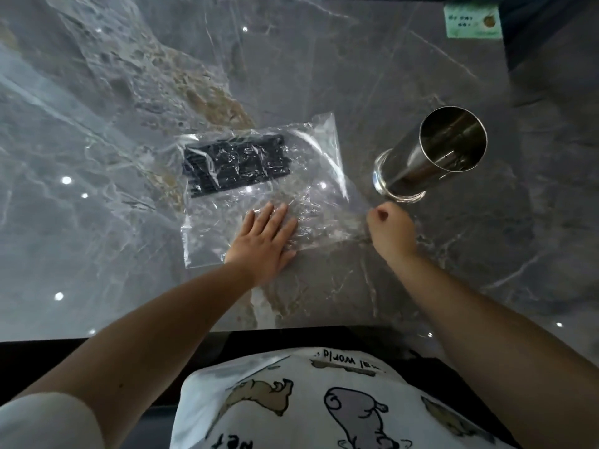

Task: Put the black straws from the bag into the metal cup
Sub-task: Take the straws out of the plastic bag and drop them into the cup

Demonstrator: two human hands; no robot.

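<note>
A: From the head camera, where do things lie?

B: A clear plastic bag [264, 189] lies flat on the marble table [324, 76], in the middle. The black straws [235, 163] sit bunched inside it at the far left end, lying crosswise. The metal cup [434, 153] stands upright to the right of the bag, just beside its right edge, mouth open and empty as far as I can see.

A: And the hands?

B: The left hand [264, 241] is spread flat, palm down, pressing the near part of the bag to the table. The right hand [392, 231] is curled, thumb and fingers pinched together at the bag's near right corner; it seems to grip the plastic edge there, though the film is too clear to be sure.

A: How will this stuff handle?

B: I'd judge the bag thin, crinkly and slippery on the polished stone, so it needs pinning down while it is opened. The straws look light and stiff but loose, likely to scatter or roll if tipped out. Better to reach in and take the bundle round its middle, all together.

A: The cup?

B: Tall and narrow, so it could tip if knocked. Drop the straws in end first.
</note>
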